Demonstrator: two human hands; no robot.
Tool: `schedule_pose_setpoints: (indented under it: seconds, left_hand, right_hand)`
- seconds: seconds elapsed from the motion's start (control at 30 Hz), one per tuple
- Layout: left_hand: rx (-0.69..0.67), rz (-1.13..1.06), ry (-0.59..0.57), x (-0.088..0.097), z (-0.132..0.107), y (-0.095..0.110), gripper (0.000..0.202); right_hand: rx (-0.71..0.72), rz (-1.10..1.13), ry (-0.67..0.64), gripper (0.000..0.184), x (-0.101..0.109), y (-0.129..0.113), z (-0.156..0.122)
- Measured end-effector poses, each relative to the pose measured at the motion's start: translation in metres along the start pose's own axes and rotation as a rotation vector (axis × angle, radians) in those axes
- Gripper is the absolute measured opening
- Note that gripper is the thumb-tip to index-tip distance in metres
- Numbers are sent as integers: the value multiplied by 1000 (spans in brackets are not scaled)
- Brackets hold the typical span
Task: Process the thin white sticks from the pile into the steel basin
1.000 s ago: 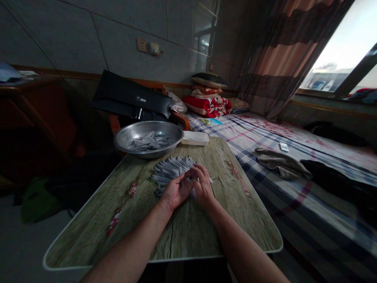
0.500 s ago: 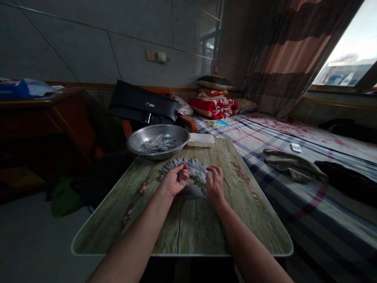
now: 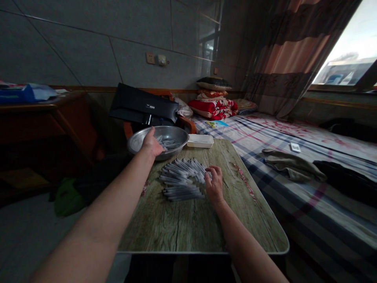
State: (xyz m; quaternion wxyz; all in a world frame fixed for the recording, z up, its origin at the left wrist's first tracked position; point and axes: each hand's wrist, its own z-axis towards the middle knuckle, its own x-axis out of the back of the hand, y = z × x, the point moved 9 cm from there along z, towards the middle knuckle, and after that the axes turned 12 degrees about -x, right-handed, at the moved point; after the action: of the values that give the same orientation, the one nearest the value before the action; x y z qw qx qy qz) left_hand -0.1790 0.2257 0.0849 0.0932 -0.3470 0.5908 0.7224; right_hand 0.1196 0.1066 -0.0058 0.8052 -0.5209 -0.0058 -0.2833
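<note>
My left hand [image 3: 152, 146] reaches over the near rim of a steel bowl [image 3: 134, 148]. Its thumb points up, apart from the other fingers, which are partly hidden among the loose grey pen-like sticks [image 3: 168, 144] inside. Nothing shows held in it. On the table, many slim grey sticks with dark ends lie in a curved fan [image 3: 179, 177]. At the fan's right end, my right hand [image 3: 215, 184] has its fingers curled, with thumb and fingertips closed around the end of a grey stick.
A white rectangular tray [image 3: 200, 141] stands right of the bowl on the wood-patterned table [image 3: 182, 232]. Behind the bowl, a black monitor [image 3: 144, 104] leans on a wooden chair. A bed with a plaid sheet [image 3: 250, 145] runs along the right side; a desk [image 3: 55, 106] is at left.
My left hand has moved from above the fan, forward and left into the bowl, and its fingers have spread. The right hand has stayed nearly still at the fan's right end.
</note>
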Motion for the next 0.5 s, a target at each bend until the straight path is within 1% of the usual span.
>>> schedule_pose_setpoints:
  seconds: [0.07,0.1,0.17,0.2,0.3,0.37,0.43,0.5]
  left_hand:
    - [-16,130,112,26,-16,-9,40]
    - [-65,191,145,37,-25,-10,33]
    - [-186,253,138,50,-46,-9,21]
    - [-231,268,130,55,-56,-10,20]
    - [-282,290,97,67,-84,-15,27]
    - [-260,316,22,67,-97,-21,29]
    - [-170,381,-109,61,-107,-35,25]
    - [-74,490,-262,53,-115,-50,19]
  right_hand:
    - [0,5,1,18,1,-2,0]
    - [3,8,-2,18,0,-3,0]
    - [7,9,-7,17,0,-4,-1]
    - [9,7,-7,17,0,-5,-1]
    - [15,-6,-2,16,0,-6,-1]
    - [16,-10,-4,16,0,-5,0]
    - [13,-8,-7,15,1,-5,1]
    - [10,-4,-9,15,1,-5,1]
